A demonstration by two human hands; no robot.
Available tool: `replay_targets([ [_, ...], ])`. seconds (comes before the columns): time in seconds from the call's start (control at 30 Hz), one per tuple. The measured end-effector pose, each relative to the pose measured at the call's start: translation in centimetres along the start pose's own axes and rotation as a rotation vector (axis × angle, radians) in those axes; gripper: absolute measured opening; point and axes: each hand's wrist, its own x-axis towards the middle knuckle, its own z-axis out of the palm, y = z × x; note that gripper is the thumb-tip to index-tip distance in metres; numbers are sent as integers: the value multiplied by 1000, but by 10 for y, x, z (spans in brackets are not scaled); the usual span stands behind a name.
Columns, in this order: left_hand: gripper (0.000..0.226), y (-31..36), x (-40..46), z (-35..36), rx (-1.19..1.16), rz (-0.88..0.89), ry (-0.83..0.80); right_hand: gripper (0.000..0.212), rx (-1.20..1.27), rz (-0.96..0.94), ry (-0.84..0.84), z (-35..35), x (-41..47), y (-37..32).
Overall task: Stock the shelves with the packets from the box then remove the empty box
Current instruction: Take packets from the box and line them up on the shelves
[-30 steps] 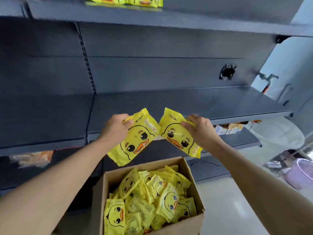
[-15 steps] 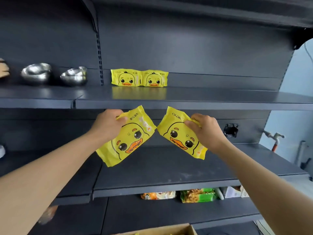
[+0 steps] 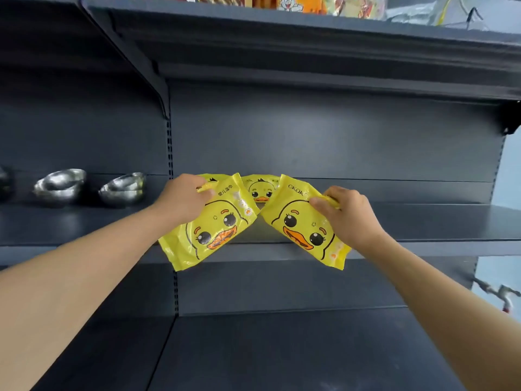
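Note:
My left hand (image 3: 183,200) grips a yellow duck-face packet (image 3: 211,230) by its top corner; the packet hangs tilted over the front edge of the dark grey middle shelf (image 3: 423,224). My right hand (image 3: 344,213) pinches a second yellow duck packet (image 3: 301,224) by its upper right corner, tilted the other way. Between the two, a yellow duck packet (image 3: 260,190) stands at the back of that shelf, and another one shows only as a sliver behind my left hand. The box is out of view.
Two stacks of steel bowls (image 3: 60,184) (image 3: 122,187) sit on the same shelf to the left, past the upright post (image 3: 169,148). The top shelf (image 3: 310,21) carries colourful packets. A lower shelf (image 3: 282,348) lies below. A tap (image 3: 504,294) shows at far right.
Both hands have lifted their packets from above the box up to the middle shelf, in front of the packets standing there. The view tilted up and the box left the frame.

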Motion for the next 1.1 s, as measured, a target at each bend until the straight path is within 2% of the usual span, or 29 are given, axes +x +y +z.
replay_targets([
  [0.07,29,-8,28,3,35,23,0,27,-1,13,23,9,21,-3],
  [0.2,30,-29,88,15,98,89,-30,32,-13,69,54,35,59,-6],
  [0.37,30,-61,162,41,173,149,-133,31,-58,167,82,73,101,-1],
  [0.47,24,-84,201,58,201,180,-170,35,-91,200,100,93,119,5],
  [0.57,27,-105,230,74,236,224,-227,41,-129,210,104,108,130,8],
  [0.7,29,-121,253,87,268,326,-261,33,-179,181,90,119,137,8],
  [0.83,30,-128,262,104,302,384,-229,28,-238,132,82,124,142,2],
  [0.93,13,-130,261,116,354,390,-118,24,-275,100,54,128,145,0],
  [1.1,28,-146,263,100,509,466,-72,24,-298,47,-28,137,151,-10],
])
